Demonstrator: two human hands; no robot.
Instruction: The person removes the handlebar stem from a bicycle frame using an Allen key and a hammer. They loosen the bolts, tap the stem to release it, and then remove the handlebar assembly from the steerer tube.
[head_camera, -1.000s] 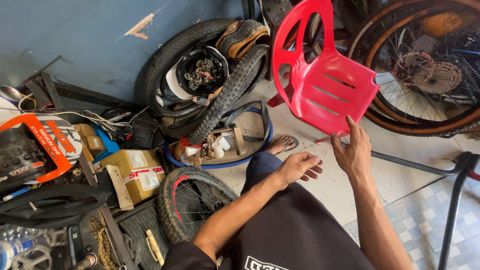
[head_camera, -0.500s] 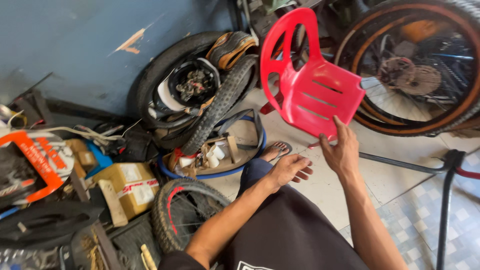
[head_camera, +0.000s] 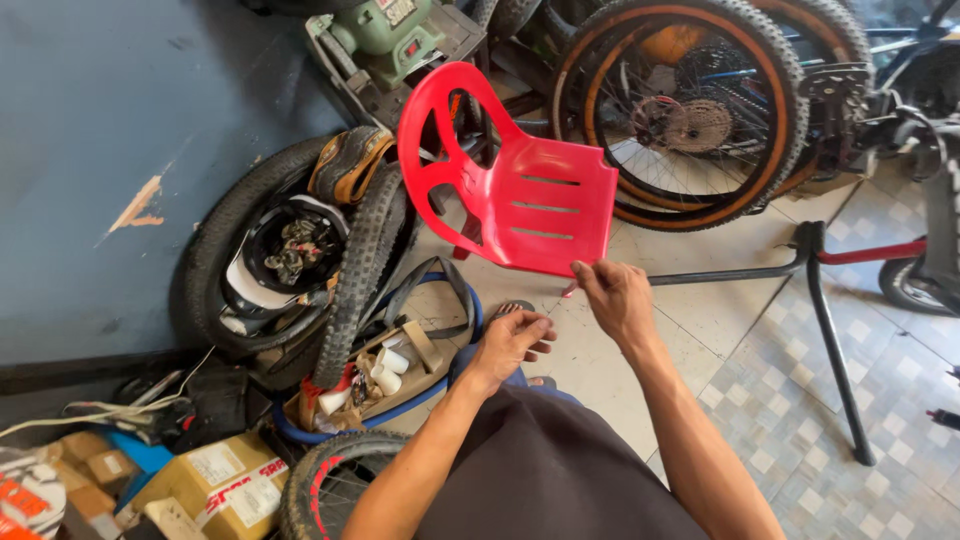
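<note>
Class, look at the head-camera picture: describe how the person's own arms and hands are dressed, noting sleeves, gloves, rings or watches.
Both forearms are bare, with no sleeves reaching them. The left hand and the right hand wear no gloves, and no ring, watch or wristband shows on either. The only clothing in view is dark shorts over the lap.

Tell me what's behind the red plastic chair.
Behind the red plastic chair stand bicycle wheels and a green machine. The chair back covers whatever is directly behind it.
</note>
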